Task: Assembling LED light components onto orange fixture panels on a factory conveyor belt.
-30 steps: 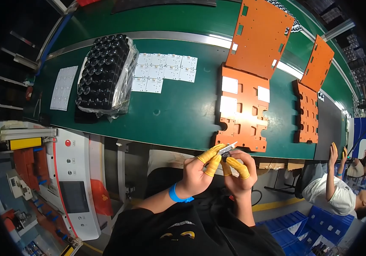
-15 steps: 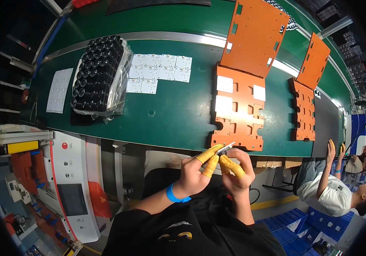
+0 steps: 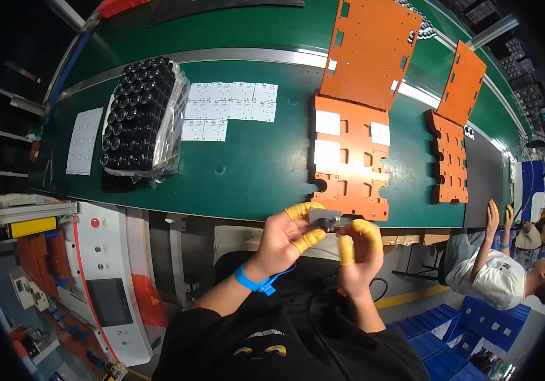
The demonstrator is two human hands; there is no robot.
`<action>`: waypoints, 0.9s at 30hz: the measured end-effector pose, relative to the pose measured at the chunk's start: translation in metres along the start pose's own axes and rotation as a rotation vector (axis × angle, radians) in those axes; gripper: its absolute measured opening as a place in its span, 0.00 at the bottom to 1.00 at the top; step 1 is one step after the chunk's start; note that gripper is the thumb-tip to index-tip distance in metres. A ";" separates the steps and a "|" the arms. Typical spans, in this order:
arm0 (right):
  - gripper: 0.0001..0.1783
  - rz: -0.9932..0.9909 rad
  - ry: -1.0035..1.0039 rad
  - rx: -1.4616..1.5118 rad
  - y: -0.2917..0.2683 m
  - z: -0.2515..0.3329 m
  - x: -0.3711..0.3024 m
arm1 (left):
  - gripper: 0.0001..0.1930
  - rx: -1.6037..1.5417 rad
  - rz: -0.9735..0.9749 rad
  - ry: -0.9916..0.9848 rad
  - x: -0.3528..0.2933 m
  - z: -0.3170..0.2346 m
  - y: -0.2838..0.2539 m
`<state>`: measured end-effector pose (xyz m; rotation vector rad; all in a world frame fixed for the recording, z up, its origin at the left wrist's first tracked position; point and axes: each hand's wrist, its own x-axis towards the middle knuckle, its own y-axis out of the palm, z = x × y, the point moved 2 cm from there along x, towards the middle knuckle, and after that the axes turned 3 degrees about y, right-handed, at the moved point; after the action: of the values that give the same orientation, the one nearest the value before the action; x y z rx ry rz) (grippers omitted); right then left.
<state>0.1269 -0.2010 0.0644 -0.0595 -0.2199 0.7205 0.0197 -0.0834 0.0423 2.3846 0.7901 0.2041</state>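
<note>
At lower centre, your left hand is pinching a part, probably light, stiff and fragile, best held by its edges, while your right hand is hovering beside it, fingers parted.

Long green table w/ a shiny metal rail, white machine w/ dark screen on the L, gray floor w/ yellow line, blue bins btm R.
</note>
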 end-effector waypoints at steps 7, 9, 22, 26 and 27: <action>0.28 0.638 1.010 0.896 -0.017 -0.023 0.000 | 0.18 -0.096 0.299 -0.091 0.005 0.003 -0.006; 0.29 0.773 1.019 0.934 -0.020 -0.031 -0.003 | 0.18 0.052 0.483 0.132 0.010 0.004 -0.007; 0.07 -0.013 0.531 -0.069 -0.085 -0.036 0.126 | 0.20 1.090 -0.135 0.384 0.024 -0.023 -0.039; 0.08 0.034 0.622 -0.196 -0.095 -0.059 0.154 | 0.20 1.346 -0.342 0.435 0.021 -0.032 -0.055; 0.08 0.080 0.650 -0.213 -0.094 -0.060 0.156 | 0.20 1.347 -0.347 0.435 0.021 -0.036 -0.061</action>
<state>0.3148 -0.1671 0.0458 -0.4995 0.3305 0.7202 -0.0047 -0.0140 0.0332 3.3590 1.9958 0.0175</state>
